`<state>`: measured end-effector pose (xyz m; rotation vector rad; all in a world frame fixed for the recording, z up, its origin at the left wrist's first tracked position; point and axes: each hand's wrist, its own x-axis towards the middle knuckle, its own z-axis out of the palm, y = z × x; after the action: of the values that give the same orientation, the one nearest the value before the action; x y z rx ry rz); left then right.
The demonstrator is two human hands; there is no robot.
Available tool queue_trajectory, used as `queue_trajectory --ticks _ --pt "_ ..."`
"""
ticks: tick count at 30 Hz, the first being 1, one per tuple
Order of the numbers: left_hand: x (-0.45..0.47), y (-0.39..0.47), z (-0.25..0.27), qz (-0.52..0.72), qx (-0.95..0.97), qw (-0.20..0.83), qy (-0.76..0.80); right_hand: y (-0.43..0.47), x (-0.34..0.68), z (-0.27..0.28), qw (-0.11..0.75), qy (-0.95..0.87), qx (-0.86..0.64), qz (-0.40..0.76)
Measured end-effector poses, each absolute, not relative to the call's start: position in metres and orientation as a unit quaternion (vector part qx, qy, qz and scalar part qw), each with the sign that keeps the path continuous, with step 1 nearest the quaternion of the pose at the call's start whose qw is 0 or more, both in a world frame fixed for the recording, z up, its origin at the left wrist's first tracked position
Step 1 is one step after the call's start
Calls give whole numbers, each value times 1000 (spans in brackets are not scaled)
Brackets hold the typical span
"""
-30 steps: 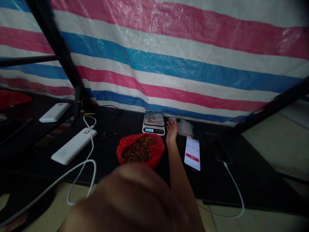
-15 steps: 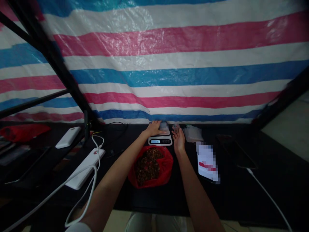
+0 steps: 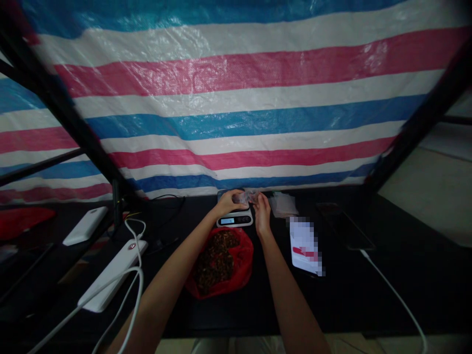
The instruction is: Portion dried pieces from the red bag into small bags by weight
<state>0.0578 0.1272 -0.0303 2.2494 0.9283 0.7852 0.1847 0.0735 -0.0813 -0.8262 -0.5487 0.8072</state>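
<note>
Both my hands meet above a small digital scale with a lit display, at the back of the black table. My left hand and my right hand together pinch a small clear plastic bag that holds something brownish. In front of the scale sits an open red plastic bag full of brown dried bits. A pile of clear small bags lies just right of my right hand.
A phone with a lit screen lies right of the red bag, a dark phone with a white cable beyond it. Two white power banks with cables lie at left. A striped tarp hangs behind; black frame bars cross at both sides.
My left arm came up from close to the camera to the scale. Both hands now hold the small clear bag lifted above the scale. The camera view shifted.
</note>
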Motion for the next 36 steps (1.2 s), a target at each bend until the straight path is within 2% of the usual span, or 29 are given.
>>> queue_trajectory --ticks 6,15,22,30,36 --pt "55 116 -23 314 818 380 296 73 188 -78 789 -327 -416 311" --pt "54 118 -24 326 801 412 288 55 179 -56 753 -425 -470 176" --pt "51 118 -28 338 792 405 309 51 168 -50 767 -419 -455 172" --pt "49 117 -29 343 803 398 281 44 163 -48 727 -502 -460 91" --pt "46 116 -26 329 818 372 291 41 163 -48 725 -500 -472 39"
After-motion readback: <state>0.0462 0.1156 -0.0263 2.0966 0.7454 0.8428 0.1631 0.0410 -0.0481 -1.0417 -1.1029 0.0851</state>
